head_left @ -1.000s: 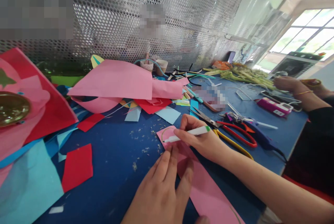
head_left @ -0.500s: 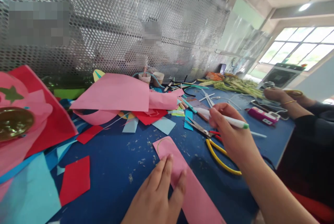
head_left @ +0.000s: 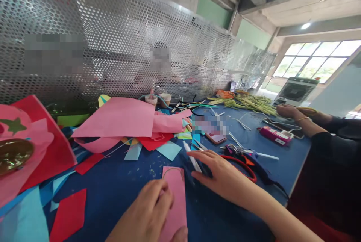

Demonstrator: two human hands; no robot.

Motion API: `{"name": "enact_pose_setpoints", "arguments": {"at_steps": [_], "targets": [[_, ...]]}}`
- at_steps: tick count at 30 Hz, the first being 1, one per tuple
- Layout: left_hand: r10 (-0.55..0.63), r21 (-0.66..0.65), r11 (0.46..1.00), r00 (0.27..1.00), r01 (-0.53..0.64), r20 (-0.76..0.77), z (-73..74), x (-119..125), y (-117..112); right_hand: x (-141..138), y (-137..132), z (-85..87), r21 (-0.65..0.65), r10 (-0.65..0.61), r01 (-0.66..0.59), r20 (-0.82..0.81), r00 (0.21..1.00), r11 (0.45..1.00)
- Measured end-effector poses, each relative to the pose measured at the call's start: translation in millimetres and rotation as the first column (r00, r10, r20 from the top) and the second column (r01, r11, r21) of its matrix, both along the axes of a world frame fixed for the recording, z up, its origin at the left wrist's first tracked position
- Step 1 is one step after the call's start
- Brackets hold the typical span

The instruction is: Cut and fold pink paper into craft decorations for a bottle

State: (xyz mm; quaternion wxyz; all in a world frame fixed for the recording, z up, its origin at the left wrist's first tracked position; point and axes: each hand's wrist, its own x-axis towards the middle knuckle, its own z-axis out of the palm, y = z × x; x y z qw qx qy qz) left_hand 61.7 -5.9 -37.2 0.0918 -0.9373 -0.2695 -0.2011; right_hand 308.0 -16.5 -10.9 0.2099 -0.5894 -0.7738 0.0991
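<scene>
My left hand point(head_left: 149, 208) is closed on a pink paper strip point(head_left: 175, 193), fingers curled at its left side and the thumb low on its right. A curved line is drawn near the strip's far end. My right hand point(head_left: 214, 167) is open, its fingers apart and reaching over a pair of scissors. Only the scissors' blades point(head_left: 200, 145) show clearly; the hand covers much of the rest. A white marker point(head_left: 193, 157) lies by my right fingertips, apparently out of the grip. A red-handled tool point(head_left: 251, 174) lies beyond my right wrist.
Pink sheets point(head_left: 118, 116), red scraps point(head_left: 69, 214) and light blue scraps point(head_left: 169, 150) cover the left and back. A phone point(head_left: 216, 136), a purple power strip point(head_left: 275, 135) and green stalks point(head_left: 251, 103) lie rightward. A co-worker's hands point(head_left: 287, 111) are at far right.
My right hand has moved left and down and let go of the marker. My left hand has curled from lying flat to gripping the strip, which has turned more upright in view.
</scene>
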Motion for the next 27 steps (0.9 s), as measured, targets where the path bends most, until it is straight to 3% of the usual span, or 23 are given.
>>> {"name": "enact_pose_setpoints", "arguments": {"at_steps": [2, 5, 7, 9, 13, 15, 17, 20, 22, 25, 27], "targets": [[0.106, -0.006, 0.994, 0.994, -0.106, -0.027, 5.7, 1.2, 4.4, 2.9, -1.0, 6.8, 0.035, -0.024, 0.022, 0.08, 0.997, 0.999], [0.199, -0.085, 0.974, 0.973, -0.21, -0.118, 7.5, 1.1, 11.5, 23.3, -10.3, 10.1, 0.132, -0.249, 0.224, 0.233, 0.94, 0.966], [0.229, -0.189, 0.946, 0.957, -0.262, -0.178, 1.9, -1.5, 15.2, 39.7, -20.1, 4.8, 0.181, -0.353, 0.308, 0.337, 0.873, 0.934], [0.255, -0.262, 0.918, 0.949, -0.298, -0.186, -9.8, -6.5, 18.5, 51.9, -29.5, -5.3, 0.187, -0.379, 0.331, 0.39, 0.839, 0.925], [0.279, -0.315, 0.898, 0.951, -0.306, -0.131, -36.3, -18.2, 26.2, 61.4, -39.1, -26.9, 0.142, -0.387, 0.361, 0.292, 0.875, 0.922], [0.285, -0.359, 0.879, 0.95, -0.313, -0.13, -36.8, -20.4, 28.9, 63.8, -40.8, -33.5, 0.118, -0.405, 0.389, 0.21, 0.89, 0.914], [0.278, -0.467, 0.819, 0.943, -0.333, -0.185, -22.6, -17.7, 29.6, 67.8, -42.8, -37.1, 0.085, -0.409, 0.4, 0.155, 0.899, 0.913], [0.262, -0.646, 0.65, 0.916, -0.399, -0.303, 14.0, -7.5, 28.0, 78.0, -48.5, -37.5, -0.047, -0.4, 0.402, 0.036, 0.916, 0.915], [0.24, -0.717, 0.592, 0.93, -0.368, -0.279, 33.8, -1.7, 27.1, 85.1, -53.2, -33.3, -0.147, -0.405, 0.395, -0.043, 0.913, 0.907], [0.215, -0.793, 0.551, 0.962, -0.261, -0.167, 43.7, 0.4, 27.2, 90.1, -58.9, -18.7, -0.254, -0.373, 0.333, -0.127, 0.919, 0.908], [0.215, -0.827, 0.521, 0.97, -0.212, -0.113, 42.0, -0.7, 27.2, 87.8, -60.8, -6.5, -0.372, -0.349, 0.228, -0.299, 0.888, 0.9]]}}
